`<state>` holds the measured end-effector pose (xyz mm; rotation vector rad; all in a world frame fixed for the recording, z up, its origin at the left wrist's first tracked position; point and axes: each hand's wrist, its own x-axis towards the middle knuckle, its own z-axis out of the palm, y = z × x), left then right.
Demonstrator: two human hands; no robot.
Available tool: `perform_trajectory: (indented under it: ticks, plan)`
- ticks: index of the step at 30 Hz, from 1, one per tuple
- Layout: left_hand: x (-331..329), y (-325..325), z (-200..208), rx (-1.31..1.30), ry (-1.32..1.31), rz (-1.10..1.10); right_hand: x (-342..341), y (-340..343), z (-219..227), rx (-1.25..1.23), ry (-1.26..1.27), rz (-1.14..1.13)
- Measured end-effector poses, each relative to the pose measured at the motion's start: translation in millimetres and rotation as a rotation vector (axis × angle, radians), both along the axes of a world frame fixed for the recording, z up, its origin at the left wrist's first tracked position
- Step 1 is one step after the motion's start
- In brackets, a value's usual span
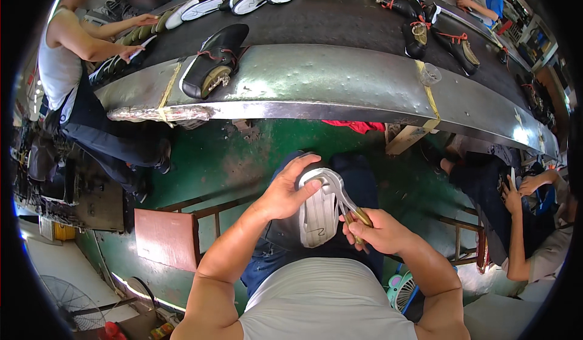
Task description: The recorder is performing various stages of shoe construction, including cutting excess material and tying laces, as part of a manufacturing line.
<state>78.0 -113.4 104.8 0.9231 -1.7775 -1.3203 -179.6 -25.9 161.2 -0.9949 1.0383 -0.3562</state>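
A shoe with a pale grey sole lies sole up over my lap. My left hand is wrapped round its far end, with the thumb on the sole and the fingers over the dark upper. In my right hand are metal pincers with brass-coloured handles, held closed in the fingers. Their curved head reaches over the far end of the sole, close to my left thumb. Whether the jaws grip the shoe's edge cannot be made out. The upper is mostly hidden beneath the sole.
Ahead runs a dark conveyor belt with a metal edge. A black shoe with red laces rests at that edge; several more shoes lie farther along. A brown stool stands left. Co-workers are at both sides.
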Motion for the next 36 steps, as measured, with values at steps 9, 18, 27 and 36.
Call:
perform_trajectory:
  ticks: [9, 18, 27, 36]
  plan:
    - [16.5, -14.0, -31.9, 0.144, 0.168, -0.01, 28.5, -11.6, -103.4, -1.085, 0.463, -0.149]
    - [28.7, -21.2, -41.0, 0.46, 0.358, -0.028, 52.6, -12.1, -31.1, -0.777, 0.836, 0.24]
    - [15.8, -26.3, -50.4, 0.469, 0.333, 0.264, 21.3, -33.4, -29.0, -0.631, 0.439, 0.256]
    - [33.0, -34.8, -45.2, 0.424, 0.132, 0.021, 37.0, -65.8, -33.2, -0.648, 0.547, 0.134]
